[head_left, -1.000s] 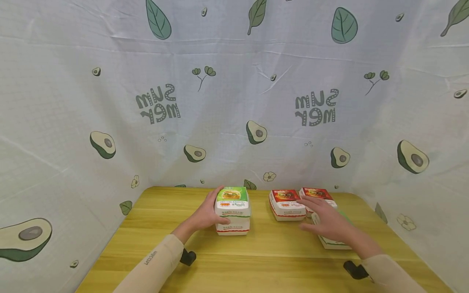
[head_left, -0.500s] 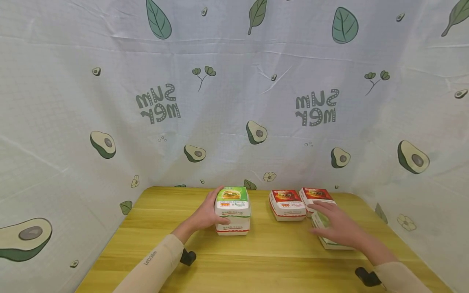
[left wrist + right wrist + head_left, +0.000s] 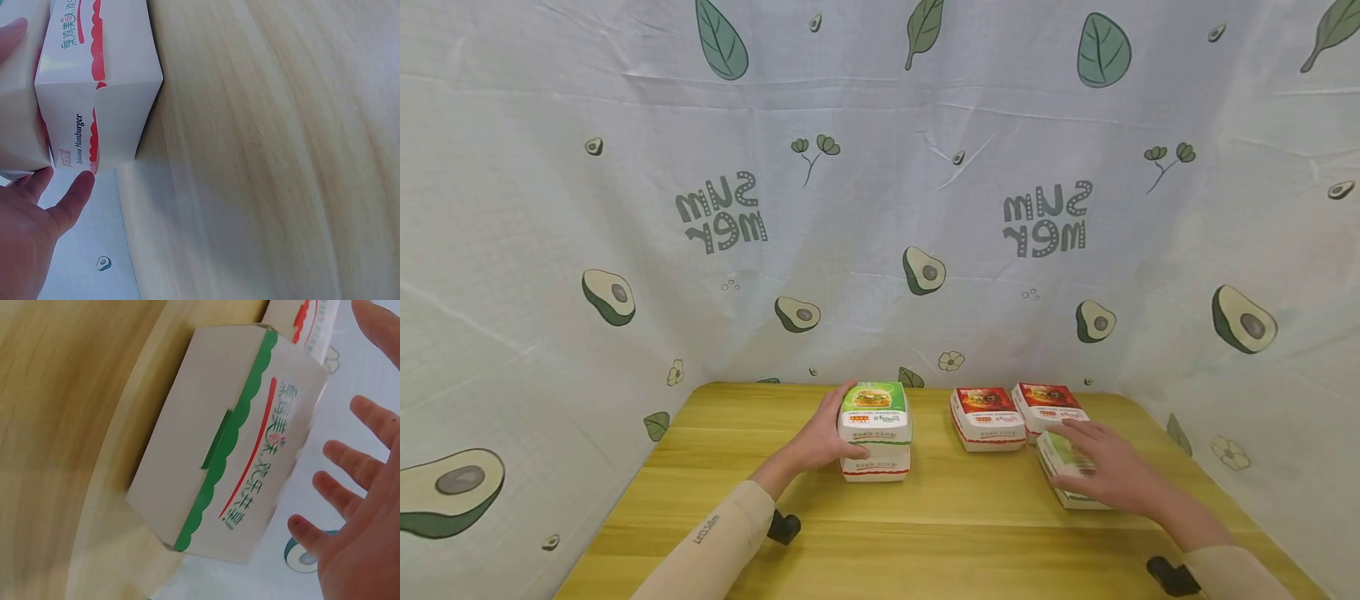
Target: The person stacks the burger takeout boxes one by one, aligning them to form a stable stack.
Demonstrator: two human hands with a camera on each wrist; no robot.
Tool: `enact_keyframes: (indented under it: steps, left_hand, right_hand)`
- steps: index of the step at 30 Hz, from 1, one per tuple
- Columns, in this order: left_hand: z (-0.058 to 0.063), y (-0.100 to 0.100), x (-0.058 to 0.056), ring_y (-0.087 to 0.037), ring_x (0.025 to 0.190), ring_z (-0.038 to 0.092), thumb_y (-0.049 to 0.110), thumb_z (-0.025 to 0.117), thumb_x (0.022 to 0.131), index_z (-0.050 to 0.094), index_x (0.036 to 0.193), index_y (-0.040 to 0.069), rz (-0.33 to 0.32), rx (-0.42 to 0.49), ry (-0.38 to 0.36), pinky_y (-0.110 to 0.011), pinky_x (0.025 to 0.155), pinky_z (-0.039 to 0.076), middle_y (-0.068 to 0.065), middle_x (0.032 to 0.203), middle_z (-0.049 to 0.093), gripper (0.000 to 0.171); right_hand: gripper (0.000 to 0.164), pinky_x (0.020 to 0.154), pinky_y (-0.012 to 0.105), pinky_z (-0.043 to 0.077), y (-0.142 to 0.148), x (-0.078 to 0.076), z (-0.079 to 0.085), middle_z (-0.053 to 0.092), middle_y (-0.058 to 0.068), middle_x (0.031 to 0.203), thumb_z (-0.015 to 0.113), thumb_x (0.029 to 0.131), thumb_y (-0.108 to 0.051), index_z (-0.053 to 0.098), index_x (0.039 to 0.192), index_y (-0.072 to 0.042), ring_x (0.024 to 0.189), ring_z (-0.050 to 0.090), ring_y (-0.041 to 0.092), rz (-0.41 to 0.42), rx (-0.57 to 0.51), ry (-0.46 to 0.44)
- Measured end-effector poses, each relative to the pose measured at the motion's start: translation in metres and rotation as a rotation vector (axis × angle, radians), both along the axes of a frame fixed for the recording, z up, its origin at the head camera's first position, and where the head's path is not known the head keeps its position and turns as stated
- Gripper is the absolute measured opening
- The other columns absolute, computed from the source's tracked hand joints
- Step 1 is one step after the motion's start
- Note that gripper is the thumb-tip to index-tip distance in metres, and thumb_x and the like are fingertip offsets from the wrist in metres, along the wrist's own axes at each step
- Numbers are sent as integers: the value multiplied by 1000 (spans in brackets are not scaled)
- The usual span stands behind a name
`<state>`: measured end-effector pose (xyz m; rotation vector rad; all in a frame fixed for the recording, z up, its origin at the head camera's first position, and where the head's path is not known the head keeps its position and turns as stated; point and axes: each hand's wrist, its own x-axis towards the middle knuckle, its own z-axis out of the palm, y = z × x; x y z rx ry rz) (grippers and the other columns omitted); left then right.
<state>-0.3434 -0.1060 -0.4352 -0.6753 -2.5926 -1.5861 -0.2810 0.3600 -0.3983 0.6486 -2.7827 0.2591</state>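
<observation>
At the centre of the table in the head view, a green-topped burger box (image 3: 874,427) sits on a red-trimmed burger box (image 3: 876,468). My left hand (image 3: 822,437) grips this stack from its left side, thumb at the front and fingers behind. In the left wrist view, fingertips reach the edge of the lower box (image 3: 65,125). Over on the right, my right hand (image 3: 1108,468) hovers above another green-trimmed burger box (image 3: 1052,463), covering part of its top. The right wrist view shows its fingers spread and apart from that box (image 3: 250,450).
Two red-topped burger boxes, a left one (image 3: 988,421) and a right one (image 3: 1047,407), stand side by side behind the green-trimmed box. A white curtain (image 3: 850,208) printed with avocados and leaves surrounds the wooden table (image 3: 865,550) at the back and sides.
My right hand has moved to the right and nearer me, from beside the red-topped boxes to over the green-trimmed one. The left hand and its stack have stayed still.
</observation>
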Motion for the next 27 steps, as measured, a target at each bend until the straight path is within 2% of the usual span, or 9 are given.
enact_keyframes:
  steps: [4,12,20,27]
  left_hand:
    - [0,0,2,-30,129,44,15,93,66,20,160,26,6,14,-7,-60,110,35,-12,155,28,119]
    - [-1,-1,1,-28,129,45,24,94,68,19,160,28,3,-25,-9,-57,111,35,-12,155,28,118]
    - [2,0,0,-29,131,43,26,93,69,17,161,23,-9,-27,-12,-57,112,34,-13,157,25,119]
    - [1,0,1,-29,129,43,24,93,68,19,160,26,-6,-18,-10,-57,111,35,-13,156,27,118]
  right_hand:
    - [79,96,70,41,5,2,-3,55,22,140,80,78,-57,58,139,-12,127,48,48,-29,8,-17]
    - [85,92,72,41,13,5,-9,49,26,144,79,74,-63,57,139,-12,126,45,51,-100,40,-71]
    - [89,92,73,40,19,5,-17,49,28,144,79,71,-66,58,137,-10,126,44,53,-115,75,-59]
    - [97,93,74,39,22,5,-23,45,27,147,80,66,-69,56,140,-10,129,41,53,-120,72,-78]
